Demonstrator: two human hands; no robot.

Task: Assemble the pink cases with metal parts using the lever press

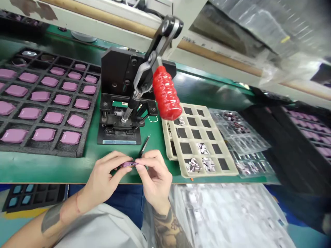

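Between both hands, above the front of the green bench, is a small purple casing (126, 164) turned edge-on, with a small slot showing in its side. My left hand (104, 175) pinches its left end between thumb and fingers. At the right end, my right hand (154, 177) presses thumb and forefinger on the same casing. A pair of dark tweezers (144, 145) sticks up behind the right fingers, tips pointing away; whether the hand grips them is hidden. Just beyond the hands stands a black toggle press (120, 122) with a red ribbed handle (167, 93).
A dark foam tray (82, 146) of purple casings lies at left. On the right sits a cream compartment tray (182, 168) with small silvery parts, beside clear plastic trays (248, 146). A shelf edge (108, 19) crosses above the bench. Clear plastic sheeting (227, 213) lies below the bench edge.
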